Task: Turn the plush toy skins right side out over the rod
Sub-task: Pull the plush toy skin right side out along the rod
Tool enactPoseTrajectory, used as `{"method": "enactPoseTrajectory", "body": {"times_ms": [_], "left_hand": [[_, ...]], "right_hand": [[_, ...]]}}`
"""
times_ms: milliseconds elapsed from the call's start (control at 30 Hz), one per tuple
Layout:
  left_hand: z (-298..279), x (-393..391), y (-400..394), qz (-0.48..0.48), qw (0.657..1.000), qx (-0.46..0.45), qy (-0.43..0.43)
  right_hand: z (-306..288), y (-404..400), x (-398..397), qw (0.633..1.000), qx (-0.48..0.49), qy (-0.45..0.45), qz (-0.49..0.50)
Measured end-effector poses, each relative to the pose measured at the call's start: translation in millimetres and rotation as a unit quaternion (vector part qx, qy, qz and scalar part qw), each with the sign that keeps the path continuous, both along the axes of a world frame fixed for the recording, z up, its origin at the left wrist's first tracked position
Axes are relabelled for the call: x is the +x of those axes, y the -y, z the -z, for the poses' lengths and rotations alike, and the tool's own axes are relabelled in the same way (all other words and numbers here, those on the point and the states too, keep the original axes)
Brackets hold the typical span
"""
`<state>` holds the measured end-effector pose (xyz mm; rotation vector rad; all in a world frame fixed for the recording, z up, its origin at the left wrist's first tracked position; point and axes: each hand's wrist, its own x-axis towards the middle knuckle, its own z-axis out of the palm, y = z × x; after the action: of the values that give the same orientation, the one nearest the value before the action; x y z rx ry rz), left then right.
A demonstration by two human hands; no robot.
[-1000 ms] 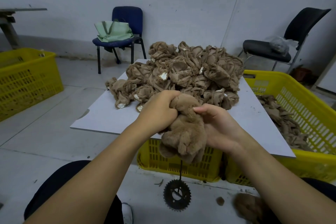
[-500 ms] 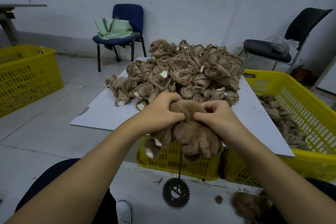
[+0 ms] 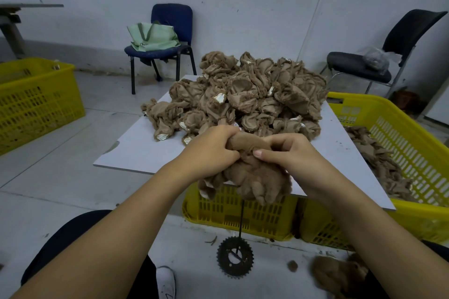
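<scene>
rod (image 3: 241, 219) stands vertical on a toothed base, directly below both hands. plush skin (image 3: 252, 177) is bunched on its top, at the desk's (image 3: 136, 150) near edge. left hand (image 3: 211, 150) and right hand (image 3: 289, 155) grasp the skin's top, equally close; pull looks straight down.

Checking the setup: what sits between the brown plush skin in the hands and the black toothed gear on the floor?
In the head view, a thin black rod rises from the gear into the skin.
</scene>
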<state>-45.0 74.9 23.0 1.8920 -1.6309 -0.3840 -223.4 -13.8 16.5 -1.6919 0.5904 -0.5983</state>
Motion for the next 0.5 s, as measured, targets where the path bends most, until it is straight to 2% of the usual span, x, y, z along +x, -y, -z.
{"method": "enactPoseTrajectory", "body": {"times_ms": [100,233,400,500], "left_hand": [[-2.8,-2.5,-0.1,0.016,0.998,0.012,-0.061],[-12.2,-1.7,-4.7,0.039,0.988,0.033,-0.143],[-17.3,-2.2,-10.1,0.062,0.984,-0.031,-0.164],[-11.6,-6.4,-9.0,0.067,0.990,-0.104,-0.075]], "right_hand": [[1.6,3.9,-0.5,0.991,0.120,-0.001,-0.061],[2.3,7.0,0.6,0.978,0.181,0.001,-0.104],[-0.8,13.0,-3.8,0.987,0.109,0.013,-0.120],[-1.7,14.2,-6.2,0.990,0.058,-0.004,-0.127]]}}
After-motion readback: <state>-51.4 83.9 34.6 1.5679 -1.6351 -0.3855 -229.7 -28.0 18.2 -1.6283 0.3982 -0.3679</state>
